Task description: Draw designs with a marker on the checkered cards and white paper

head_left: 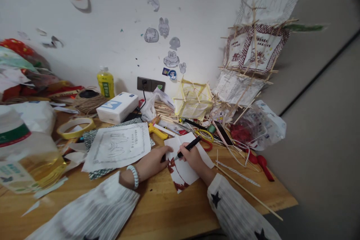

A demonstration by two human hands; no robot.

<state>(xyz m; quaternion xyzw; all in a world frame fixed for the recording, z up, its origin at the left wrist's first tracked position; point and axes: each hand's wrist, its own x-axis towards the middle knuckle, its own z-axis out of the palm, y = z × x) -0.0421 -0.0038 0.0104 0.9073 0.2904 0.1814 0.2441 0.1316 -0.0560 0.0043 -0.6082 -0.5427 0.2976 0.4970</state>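
Observation:
My right hand (192,157) is closed around a black marker (189,147), its tip down at a white sheet of paper (187,170). The sheet bears dark red patches along its left and lower edges, joined by a thin curved line. At the paper's left edge rests my left hand (153,163), thumb and forefinger on the sheet, holding it against the table. A dark spot shows between those fingers; I cannot tell what it is. Left of that hand lies a white sheet with a line drawing (119,144), on top of dark patterned paper.
Behind the paper lie a yellow glue gun (158,131), scissors (206,142) and a phone (223,133). A tissue pack (117,108), tape roll (75,127) and large bottle (28,157) stand left. A stick-framed paper lantern (194,99) stands at the back; a thin stick (250,193) lies right.

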